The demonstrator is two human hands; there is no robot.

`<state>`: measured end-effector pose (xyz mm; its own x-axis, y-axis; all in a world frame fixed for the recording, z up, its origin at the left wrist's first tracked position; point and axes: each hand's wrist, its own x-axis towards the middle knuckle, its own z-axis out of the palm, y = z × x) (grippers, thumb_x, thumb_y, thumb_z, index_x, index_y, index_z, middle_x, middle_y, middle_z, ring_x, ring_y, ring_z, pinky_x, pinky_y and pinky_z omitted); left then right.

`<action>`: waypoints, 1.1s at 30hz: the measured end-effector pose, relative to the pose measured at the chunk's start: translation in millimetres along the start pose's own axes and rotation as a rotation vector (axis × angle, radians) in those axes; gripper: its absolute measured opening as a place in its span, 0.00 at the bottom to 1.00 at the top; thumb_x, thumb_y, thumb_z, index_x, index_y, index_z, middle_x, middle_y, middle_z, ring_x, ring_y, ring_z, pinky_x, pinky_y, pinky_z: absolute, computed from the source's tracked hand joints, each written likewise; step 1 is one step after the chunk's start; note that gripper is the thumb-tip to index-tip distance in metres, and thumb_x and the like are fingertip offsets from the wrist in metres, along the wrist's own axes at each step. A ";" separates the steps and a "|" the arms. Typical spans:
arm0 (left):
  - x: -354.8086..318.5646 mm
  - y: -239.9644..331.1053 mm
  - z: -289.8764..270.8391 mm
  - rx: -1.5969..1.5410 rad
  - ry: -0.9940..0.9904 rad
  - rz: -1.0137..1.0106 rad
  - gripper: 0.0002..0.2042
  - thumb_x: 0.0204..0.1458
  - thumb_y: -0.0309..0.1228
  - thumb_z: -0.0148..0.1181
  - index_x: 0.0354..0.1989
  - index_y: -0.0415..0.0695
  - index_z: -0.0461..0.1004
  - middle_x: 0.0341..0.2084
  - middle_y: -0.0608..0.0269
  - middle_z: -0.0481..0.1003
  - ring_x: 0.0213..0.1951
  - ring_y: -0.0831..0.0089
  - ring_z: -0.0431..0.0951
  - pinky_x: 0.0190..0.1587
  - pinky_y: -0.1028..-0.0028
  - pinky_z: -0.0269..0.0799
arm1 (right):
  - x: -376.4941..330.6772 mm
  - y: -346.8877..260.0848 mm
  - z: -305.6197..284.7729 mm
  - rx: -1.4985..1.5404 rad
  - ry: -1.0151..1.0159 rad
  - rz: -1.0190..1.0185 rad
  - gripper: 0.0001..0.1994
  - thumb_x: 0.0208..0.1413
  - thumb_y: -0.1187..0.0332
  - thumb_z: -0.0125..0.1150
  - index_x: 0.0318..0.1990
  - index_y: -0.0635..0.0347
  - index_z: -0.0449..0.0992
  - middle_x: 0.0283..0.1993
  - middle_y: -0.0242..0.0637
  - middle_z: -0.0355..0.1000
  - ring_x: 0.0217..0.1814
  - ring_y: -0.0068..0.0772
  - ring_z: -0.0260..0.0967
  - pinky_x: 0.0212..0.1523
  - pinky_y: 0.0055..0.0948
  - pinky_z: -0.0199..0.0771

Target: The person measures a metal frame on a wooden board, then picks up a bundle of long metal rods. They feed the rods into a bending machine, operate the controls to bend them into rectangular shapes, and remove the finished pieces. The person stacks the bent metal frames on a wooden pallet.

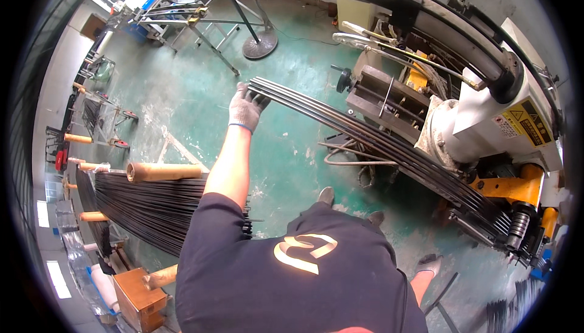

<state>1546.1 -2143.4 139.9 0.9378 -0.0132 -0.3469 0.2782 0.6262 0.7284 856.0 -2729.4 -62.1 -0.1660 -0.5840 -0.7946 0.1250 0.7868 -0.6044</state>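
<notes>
Overhead, left hand, grey glove, fingers spread, touching free ends of rods. Rods: thin, black, long bundle, curving from machine rollers out over green floor. Right hand low by hip, gloved, apparently loose; state unclear.

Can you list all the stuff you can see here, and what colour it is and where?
long thin rods: one bundle, black, sticking out of the machine toward the gloved hand
machine: one, white, grey and yellow, right side
rack of rods: one stack, black, lower left, between tan pegs
cardboard tube: one, tan, on top of the rack
wooden box: one, brown, bottom left
fan stand: one, dark, top middle on the green floor
left hand: one, grey glove, at the bundle's free end
right hand: not in view
</notes>
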 end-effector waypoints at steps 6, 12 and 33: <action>28.4 7.7 11.0 0.174 0.125 0.016 0.16 0.73 0.35 0.55 0.64 0.43 0.72 0.46 0.57 0.80 0.44 0.57 0.84 0.48 0.46 0.86 | -37.3 17.4 2.7 -0.077 0.024 -0.045 0.26 0.75 0.37 0.47 0.48 0.52 0.75 0.31 0.26 0.68 0.25 0.24 0.57 0.27 0.25 0.61; 17.0 21.9 14.7 0.227 -0.086 -0.070 0.23 0.73 0.33 0.53 0.75 0.46 0.63 0.47 0.56 0.80 0.45 0.57 0.86 0.48 0.46 0.88 | -31.7 16.8 -13.4 0.002 0.007 -0.102 0.31 0.75 0.39 0.49 0.68 0.54 0.72 0.39 0.27 0.70 0.29 0.24 0.57 0.31 0.26 0.62; 18.3 9.5 -23.9 0.209 0.006 -0.197 0.33 0.75 0.57 0.42 0.78 0.45 0.60 0.74 0.50 0.67 0.71 0.45 0.68 0.74 0.42 0.64 | -116.6 7.7 68.9 -0.233 -0.235 -0.082 0.16 0.72 0.52 0.62 0.50 0.56 0.75 0.35 0.34 0.76 0.30 0.33 0.74 0.31 0.37 0.74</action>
<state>1561.0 -2119.1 126.4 0.8604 -0.1142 -0.4967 0.4924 0.4381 0.7521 943.8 -2669.0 21.9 0.0668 -0.6558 -0.7520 -0.1111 0.7441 -0.6587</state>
